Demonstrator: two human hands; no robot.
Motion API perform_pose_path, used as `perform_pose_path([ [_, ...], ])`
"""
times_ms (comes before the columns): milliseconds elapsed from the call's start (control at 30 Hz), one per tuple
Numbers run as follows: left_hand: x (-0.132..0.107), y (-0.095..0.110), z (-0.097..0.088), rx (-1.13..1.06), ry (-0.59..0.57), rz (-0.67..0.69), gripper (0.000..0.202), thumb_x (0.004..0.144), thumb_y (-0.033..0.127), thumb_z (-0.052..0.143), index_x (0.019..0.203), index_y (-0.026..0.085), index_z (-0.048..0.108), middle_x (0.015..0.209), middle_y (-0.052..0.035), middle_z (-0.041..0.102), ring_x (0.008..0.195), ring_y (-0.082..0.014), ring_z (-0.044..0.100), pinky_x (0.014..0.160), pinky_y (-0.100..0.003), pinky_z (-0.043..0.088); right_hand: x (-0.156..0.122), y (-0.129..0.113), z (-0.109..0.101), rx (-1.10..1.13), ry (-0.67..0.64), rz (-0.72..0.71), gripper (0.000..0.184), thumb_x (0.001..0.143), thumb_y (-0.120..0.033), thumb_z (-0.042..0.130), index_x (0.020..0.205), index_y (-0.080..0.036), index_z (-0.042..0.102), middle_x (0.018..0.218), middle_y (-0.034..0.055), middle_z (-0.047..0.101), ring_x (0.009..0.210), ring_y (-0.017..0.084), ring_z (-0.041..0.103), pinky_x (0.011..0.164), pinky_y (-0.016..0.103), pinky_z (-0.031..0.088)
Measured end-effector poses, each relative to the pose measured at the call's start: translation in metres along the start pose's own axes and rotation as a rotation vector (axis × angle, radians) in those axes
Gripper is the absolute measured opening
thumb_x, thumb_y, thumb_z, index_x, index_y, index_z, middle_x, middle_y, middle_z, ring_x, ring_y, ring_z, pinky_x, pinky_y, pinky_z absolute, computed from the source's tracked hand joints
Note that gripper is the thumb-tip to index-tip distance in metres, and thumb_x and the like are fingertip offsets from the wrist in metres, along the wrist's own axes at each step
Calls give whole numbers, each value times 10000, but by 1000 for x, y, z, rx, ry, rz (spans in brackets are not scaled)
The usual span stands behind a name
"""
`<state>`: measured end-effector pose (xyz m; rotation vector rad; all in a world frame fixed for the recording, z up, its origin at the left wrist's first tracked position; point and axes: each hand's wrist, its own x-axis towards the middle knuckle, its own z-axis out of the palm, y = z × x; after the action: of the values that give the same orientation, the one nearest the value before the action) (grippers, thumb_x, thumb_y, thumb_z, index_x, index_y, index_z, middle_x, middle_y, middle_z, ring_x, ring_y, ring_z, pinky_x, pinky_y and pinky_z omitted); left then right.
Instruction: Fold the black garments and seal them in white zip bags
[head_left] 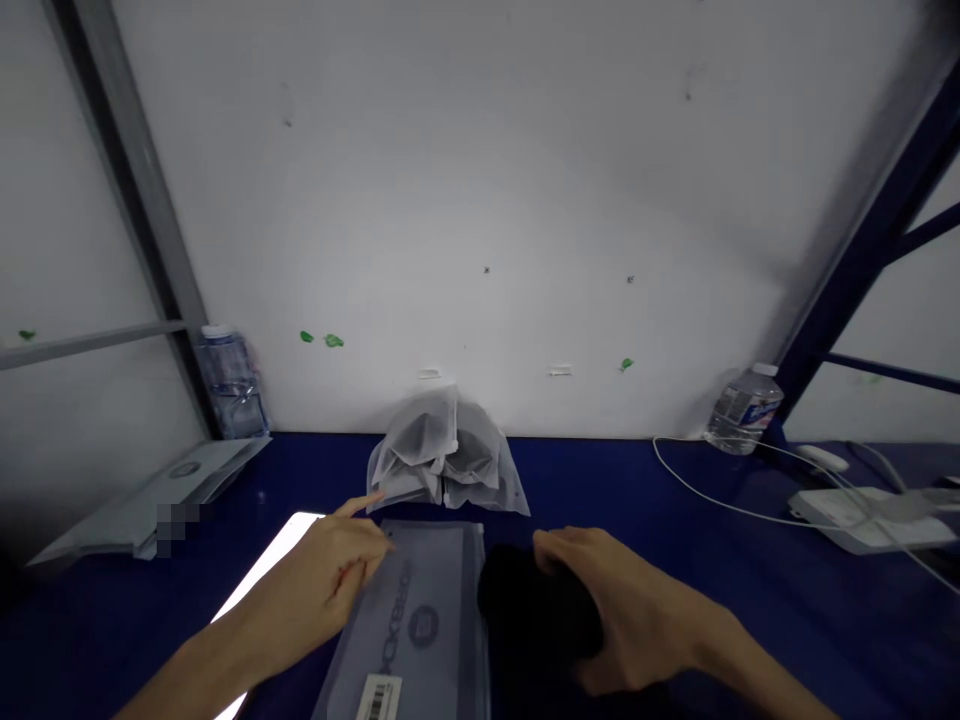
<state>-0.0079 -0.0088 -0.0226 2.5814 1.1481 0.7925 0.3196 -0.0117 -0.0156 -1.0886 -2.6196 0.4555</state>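
A frosted plastic zip bag (446,600) with printed lettering, a round logo and a barcode label lies flat on the blue table. My left hand (337,560) is over its upper left edge, index finger stretched forward and the other fingers bent; nothing shows in it. Whether the fingertips touch the bag I cannot tell. To the right of the bag, my right hand (607,600) grips a soft black cloth item (536,605), its thumb side toward the bag. The item's exact kind is too dark to make out, and its lower part fades into shadow.
Crumpled frosted bags (450,455) lean on the white wall. A lit white panel (259,570) lies under my left forearm. More flat bags (165,490) and a large bottle (234,385) are left; another bottle (746,408), a cable (697,490) and a power strip (870,518) are right.
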Motion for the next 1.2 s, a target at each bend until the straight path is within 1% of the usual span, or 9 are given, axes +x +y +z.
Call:
perform_pose_path([
  [167, 0, 4, -2, -11, -56, -74, 275, 756, 27, 340, 556, 205, 405, 502, 75, 349, 472, -115, 408, 1088, -463, 402, 13, -2, 31, -36, 63, -16, 561, 471, -277, 780, 800, -238, 327, 781, -48, 497, 691, 152, 466, 706, 319, 357],
  [333, 2, 2, -1, 46, -88, -40, 241, 728, 25, 343, 559, 194, 373, 515, 79, 286, 456, -99, 325, 1037, -438, 410, 11, 2, 19, -6, 125, 3, 482, 514, -240, 715, 788, -234, 319, 769, -37, 489, 673, 149, 441, 652, 305, 340],
  [433, -1, 1, 1, 138, -141, -57, 232, 740, 37, 340, 565, 188, 326, 520, 61, 304, 476, -113, 327, 720, -332, 453, 6, 4, 6, -23, 173, 54, 431, 534, -224, 673, 782, -235, 320, 775, -19, 495, 681, 161, 441, 623, 304, 334],
  [533, -5, 2, 4, 196, -222, -45, 231, 723, 38, 359, 558, 180, 282, 507, 52, 279, 473, -115, 264, 548, -289, 298, 3, 8, 1, -55, 190, 81, 399, 560, -221, 663, 793, -234, 340, 784, -7, 500, 690, 171, 447, 614, 310, 346],
  [667, -7, 6, 5, 182, -284, -17, 189, 671, 29, 372, 564, 178, 328, 515, 44, 294, 487, -119, 281, 526, -289, 234, 4, 13, 7, -74, 161, 84, 396, 563, -212, 681, 815, -228, 375, 801, 1, 523, 710, 183, 475, 643, 328, 381],
  [800, 1, 14, 4, 133, -339, -48, 201, 693, 15, 363, 600, 183, 424, 523, 42, 420, 501, -120, 381, 557, -278, 292, 5, 15, 11, -43, 132, 66, 449, 549, -226, 710, 874, -225, 399, 838, 9, 541, 749, 203, 509, 694, 361, 418],
  [900, 9, 24, 6, 113, -358, -61, 228, 774, 31, 387, 717, 201, 528, 638, 36, 582, 606, -144, 516, 619, -282, 346, 3, 15, 11, -24, 108, 69, 459, 564, -261, 714, 912, -224, 417, 870, 21, 544, 787, 223, 520, 731, 386, 434],
  [1033, 19, 35, 14, 120, -388, -102, 144, 864, 202, 488, 929, 238, 610, 708, 17, 617, 673, -191, 557, 617, -298, 352, 0, 14, 15, -29, 122, 37, 461, 559, -167, 600, 981, -214, 422, 954, 52, 548, 883, 250, 533, 886, 471, 408],
  [1200, 25, 39, 22, 65, -512, -114, 484, 764, 249, 616, 1239, 337, 577, 826, 4, 644, 793, -234, 589, 704, -325, 414, -1, 18, 18, 4, 126, 50, 531, 540, -182, 608, 1031, -208, 408, 1006, 69, 544, 939, 269, 540, 941, 492, 387],
])
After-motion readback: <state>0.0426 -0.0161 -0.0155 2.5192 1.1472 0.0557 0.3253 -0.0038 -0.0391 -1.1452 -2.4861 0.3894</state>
